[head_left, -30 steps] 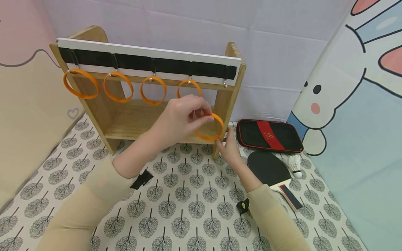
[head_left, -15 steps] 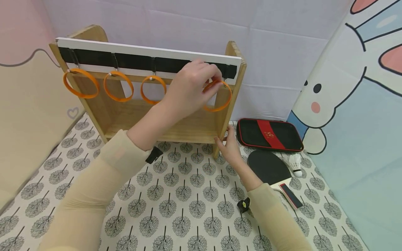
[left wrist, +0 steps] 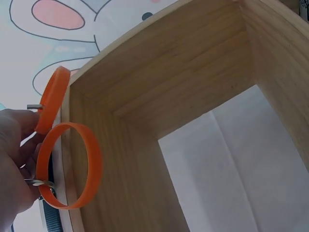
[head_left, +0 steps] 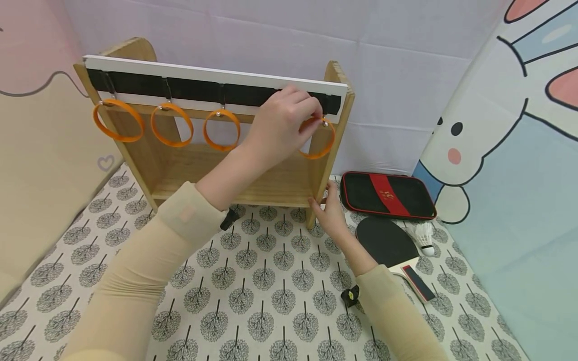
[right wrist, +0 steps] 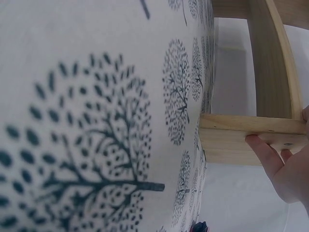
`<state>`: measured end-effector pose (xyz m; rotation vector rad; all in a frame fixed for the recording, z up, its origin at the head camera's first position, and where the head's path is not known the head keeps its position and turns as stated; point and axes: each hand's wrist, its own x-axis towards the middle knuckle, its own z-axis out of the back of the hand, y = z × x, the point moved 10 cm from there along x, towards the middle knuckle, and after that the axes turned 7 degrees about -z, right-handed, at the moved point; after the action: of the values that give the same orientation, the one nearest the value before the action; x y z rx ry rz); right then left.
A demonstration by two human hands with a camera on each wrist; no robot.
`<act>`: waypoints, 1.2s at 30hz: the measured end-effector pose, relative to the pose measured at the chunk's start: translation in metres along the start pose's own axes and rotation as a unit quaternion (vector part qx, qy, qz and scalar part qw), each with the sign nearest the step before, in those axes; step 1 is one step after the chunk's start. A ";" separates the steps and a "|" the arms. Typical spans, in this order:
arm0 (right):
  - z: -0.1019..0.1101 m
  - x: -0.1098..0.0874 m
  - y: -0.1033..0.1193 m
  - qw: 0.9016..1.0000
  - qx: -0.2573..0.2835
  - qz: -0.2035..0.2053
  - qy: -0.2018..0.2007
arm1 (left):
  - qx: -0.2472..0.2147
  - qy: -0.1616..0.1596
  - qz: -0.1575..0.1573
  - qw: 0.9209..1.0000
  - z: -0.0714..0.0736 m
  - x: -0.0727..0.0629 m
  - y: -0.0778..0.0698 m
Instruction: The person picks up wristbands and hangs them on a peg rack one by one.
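Note:
My left hand [head_left: 286, 120] pinches an orange ring [head_left: 332, 143] by its upper left edge, right at the rightmost metal hook [head_left: 324, 123]. The left wrist view shows that hook's tip against the held ring [left wrist: 54, 99], with another ring [left wrist: 94, 166] hanging from the neighbouring hook. Farther left, three more rings hang in a row, one of them a leftmost ring [head_left: 118, 138]. Down at the right side panel, my right hand [head_left: 331, 213] grips the wooden rack [head_left: 336, 145], its thumb [right wrist: 265, 152] against the wood in the right wrist view.
A white board with a black strip [head_left: 194, 92] carries the hooks. Right of the rack lie a black and red case [head_left: 361, 193], a table tennis bat [head_left: 384, 240] and a shuttlecock [head_left: 424, 235]. Tree-patterned cloth [head_left: 253, 301] covers the table; printed fabric hangs behind.
My left hand has lifted the orange ring from in front of the shelf up to the rightmost hook, then shifted slightly right. My right hand has stayed on the rack's side.

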<state>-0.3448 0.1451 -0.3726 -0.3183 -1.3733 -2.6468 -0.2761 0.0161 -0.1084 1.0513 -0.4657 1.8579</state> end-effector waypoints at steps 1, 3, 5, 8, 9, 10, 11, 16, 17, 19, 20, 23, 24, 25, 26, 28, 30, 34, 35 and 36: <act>0.000 0.000 0.000 1.000 0.001 0.000 0.000 | 0.005 0.002 -0.002 1.000 0.000 0.000 0.000; -0.001 0.000 0.000 1.000 0.002 0.001 0.002 | 0.012 0.006 -0.003 1.000 0.000 -0.001 0.000; -0.002 0.001 0.001 1.000 0.004 0.001 0.003 | 0.016 0.008 -0.001 1.000 0.001 -0.003 0.000; -0.004 0.002 0.002 1.000 0.004 0.004 0.007 | 0.009 -0.003 0.005 1.000 0.005 -0.006 0.001; -0.005 0.003 0.003 1.000 0.004 0.005 0.007 | 0.004 -0.010 0.007 1.000 0.008 -0.007 0.002; -0.005 0.003 0.003 1.000 0.004 0.005 0.008 | -0.001 -0.020 0.007 1.000 0.012 -0.008 0.001; -0.006 0.003 0.003 1.000 0.004 0.006 0.009 | -0.008 -0.032 0.006 0.999 0.015 -0.009 0.000; -0.006 0.005 0.003 1.000 0.005 0.000 0.010 | -0.030 -0.073 -0.003 0.997 0.034 -0.016 -0.009; -0.006 0.005 0.003 1.000 0.006 0.000 0.010 | -0.034 -0.077 -0.003 0.996 0.037 -0.017 -0.010; -0.005 0.006 0.003 1.000 0.008 0.000 0.014 | -0.044 -0.084 -0.001 0.995 0.043 -0.020 -0.014; -0.005 0.007 0.003 1.000 0.011 0.002 0.016 | -0.052 -0.088 0.000 0.995 0.046 -0.022 -0.016; -0.002 0.007 0.004 1.000 0.021 0.004 0.023 | -0.075 -0.097 0.002 0.992 0.055 -0.029 -0.021; -0.001 0.007 0.004 0.999 0.023 0.003 0.024 | -0.082 -0.100 0.002 0.992 0.057 -0.032 -0.022; 0.000 0.007 0.004 0.999 0.027 0.003 0.026 | -0.087 -0.101 0.002 0.991 0.060 -0.035 -0.024; 0.002 0.006 0.004 0.999 0.030 0.002 0.027 | -0.091 -0.101 0.004 0.991 0.061 -0.038 -0.025; 0.004 0.004 0.004 0.999 0.037 -0.002 0.035 | -0.097 -0.099 0.009 0.990 0.064 -0.045 -0.027; 0.006 0.002 0.005 0.998 0.037 -0.003 0.045 | -0.102 -0.095 0.016 0.990 0.066 -0.053 -0.029; 0.017 -0.004 0.011 0.998 0.016 -0.003 0.054 | -0.111 -0.087 0.038 0.989 0.067 -0.073 -0.030; 0.022 -0.006 0.013 0.999 0.006 0.001 0.052 | -0.113 -0.086 0.046 0.989 0.067 -0.078 -0.029; 0.026 -0.008 0.017 0.999 0.001 0.003 0.051 | -0.114 -0.086 0.053 0.988 0.066 -0.084 -0.029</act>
<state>-0.3300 0.1575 -0.3467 -0.1846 -1.3413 -2.6175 -0.2026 -0.0595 -0.1432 1.0509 -0.8313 1.7626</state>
